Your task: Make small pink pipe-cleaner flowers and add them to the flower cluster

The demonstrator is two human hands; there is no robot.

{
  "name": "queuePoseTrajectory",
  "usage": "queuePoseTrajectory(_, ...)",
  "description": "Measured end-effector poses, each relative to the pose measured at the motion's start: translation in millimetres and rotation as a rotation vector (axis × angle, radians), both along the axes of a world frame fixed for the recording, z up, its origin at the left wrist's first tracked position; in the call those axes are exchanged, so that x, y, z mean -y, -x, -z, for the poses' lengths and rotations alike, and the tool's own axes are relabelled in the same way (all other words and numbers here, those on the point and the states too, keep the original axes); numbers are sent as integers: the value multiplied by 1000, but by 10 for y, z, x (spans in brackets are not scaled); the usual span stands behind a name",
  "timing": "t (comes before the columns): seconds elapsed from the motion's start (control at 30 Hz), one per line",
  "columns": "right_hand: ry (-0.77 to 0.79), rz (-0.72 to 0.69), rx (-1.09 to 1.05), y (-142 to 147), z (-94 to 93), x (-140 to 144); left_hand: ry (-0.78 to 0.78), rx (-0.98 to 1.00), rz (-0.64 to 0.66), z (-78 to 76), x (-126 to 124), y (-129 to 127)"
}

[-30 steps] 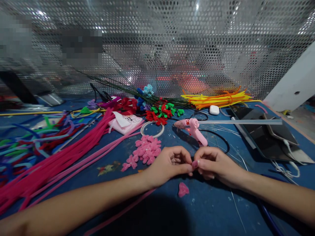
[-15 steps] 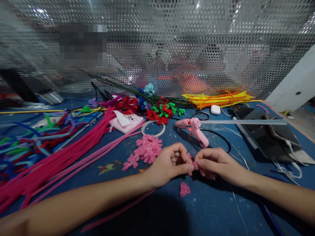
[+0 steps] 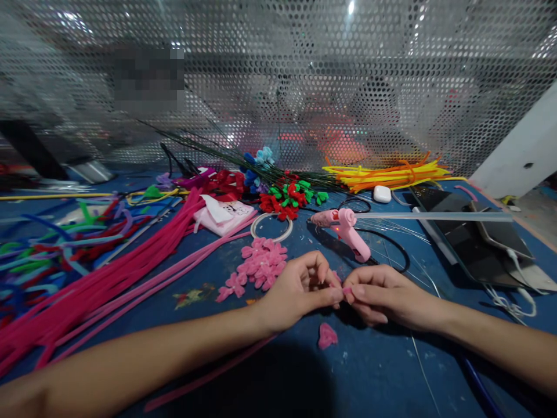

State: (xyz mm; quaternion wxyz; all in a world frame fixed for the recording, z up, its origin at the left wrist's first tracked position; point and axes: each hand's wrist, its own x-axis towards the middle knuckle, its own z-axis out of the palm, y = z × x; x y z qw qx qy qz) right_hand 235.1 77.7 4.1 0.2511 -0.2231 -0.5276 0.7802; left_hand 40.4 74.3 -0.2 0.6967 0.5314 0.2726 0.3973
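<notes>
My left hand point(image 3: 304, 285) and my right hand point(image 3: 383, 293) meet over the blue table, both pinching one small pink pipe cleaner piece point(image 3: 347, 290) between thumbs and fingertips. Most of that piece is covered by the fingers. Just below them on the table lies a loose pink pipe cleaner loop point(image 3: 327, 336). Left of my left hand is a pile of pink pipe cleaner flowers point(image 3: 263, 262). Beyond my right hand stands a pink glue gun point(image 3: 348, 229), with a long clear glue stick point(image 3: 435, 216) running out of its back and a small orange light on it.
Bright pink pipe cleaners point(image 3: 130, 270) stretch across the left, beside a multicoloured heap point(image 3: 56, 249). A roll of white tape point(image 3: 288, 233), a tissue pack point(image 3: 226, 215) and red and green flowers point(image 3: 287, 197) lie ahead. Phones point(image 3: 500, 238) with cables sit right. Perforated metal point(image 3: 278, 116) closes the back.
My right hand has shifted slightly, its lower fingers spreading a little under the pink piece. My left hand keeps its pinch almost unmoved.
</notes>
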Motion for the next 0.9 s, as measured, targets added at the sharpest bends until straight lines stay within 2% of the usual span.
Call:
queuePoseTrajectory(0.33,-86,46,166,-2,-16,11,-41,-99,-14,26,24,-6)
queuePoseTrajectory(0.57,-150,342,200,45,14,30,-58,-145,-99,1,23,-19)
queuePoseTrajectory(0.7,-155,323,178,42,20,-3,-58,-139,-113,-2,13,-17)
queuePoseTrajectory(0.9,-155,356,137,45,6,-5,-45,-145,-65,0,17,-23)
